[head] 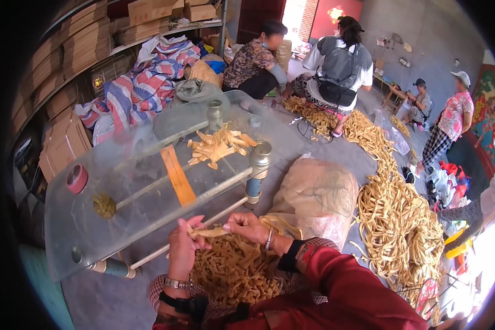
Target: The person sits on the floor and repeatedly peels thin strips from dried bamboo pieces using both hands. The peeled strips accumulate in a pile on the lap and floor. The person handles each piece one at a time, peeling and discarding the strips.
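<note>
Between my two hands, above my lap, stretches a short pale-yellow dried strip (211, 233). My left hand (185, 241) holds its left end, with some fingers spread. The fingertips of my right hand (244, 227) pinch the right end. Below them lies a large heap of short yellow-brown pieces (235, 268). A glass-topped table (140, 206) stands in front of me. On it are a small pile of similar pieces (218, 146), a flat orange-brown strip (178, 175), a roll of pink tape (77, 178) and a small greenish-brown clump (104, 206).
A stuffed woven sack (317, 194) lies right of the table. Beyond it, long yellow strips (400, 222) are heaped on the floor. Two people crouch or sit low behind the table; others are farther right. Shelves with flattened cardboard boxes (84, 45) and striped woven sacking (140, 86) stand left.
</note>
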The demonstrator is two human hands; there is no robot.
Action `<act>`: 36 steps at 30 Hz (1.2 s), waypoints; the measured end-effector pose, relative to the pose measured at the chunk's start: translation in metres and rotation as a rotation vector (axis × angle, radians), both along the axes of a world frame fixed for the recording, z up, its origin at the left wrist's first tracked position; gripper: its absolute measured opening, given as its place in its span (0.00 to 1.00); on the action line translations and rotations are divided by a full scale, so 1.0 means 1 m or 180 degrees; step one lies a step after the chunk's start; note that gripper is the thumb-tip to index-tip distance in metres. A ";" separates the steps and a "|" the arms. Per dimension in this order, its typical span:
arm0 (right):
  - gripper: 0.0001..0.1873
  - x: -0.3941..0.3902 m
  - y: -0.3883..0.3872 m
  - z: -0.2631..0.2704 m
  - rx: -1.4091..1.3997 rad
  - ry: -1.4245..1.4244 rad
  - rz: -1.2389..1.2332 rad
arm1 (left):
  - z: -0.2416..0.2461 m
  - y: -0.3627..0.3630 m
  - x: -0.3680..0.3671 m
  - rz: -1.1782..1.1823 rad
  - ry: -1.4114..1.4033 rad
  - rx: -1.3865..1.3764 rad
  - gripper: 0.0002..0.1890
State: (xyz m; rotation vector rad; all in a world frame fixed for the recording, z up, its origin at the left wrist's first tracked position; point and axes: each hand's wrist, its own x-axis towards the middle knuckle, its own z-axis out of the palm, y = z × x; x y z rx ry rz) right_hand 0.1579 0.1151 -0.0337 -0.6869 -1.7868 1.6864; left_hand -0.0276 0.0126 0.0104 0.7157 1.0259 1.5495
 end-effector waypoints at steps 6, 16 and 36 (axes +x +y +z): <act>0.13 -0.004 -0.007 0.006 -0.0271 -0.0614 0.0138 | -0.005 0.002 0.001 -0.0076 0.1647 -0.0574 0.14; 0.13 -0.018 -0.018 0.021 0.0185 -0.0044 0.0690 | -0.006 -0.001 -0.010 -0.0007 0.0505 -0.0268 0.07; 0.11 -0.111 0.099 0.063 0.3098 -0.1242 -0.1036 | 0.008 0.124 -0.079 0.1851 0.2981 0.0410 0.08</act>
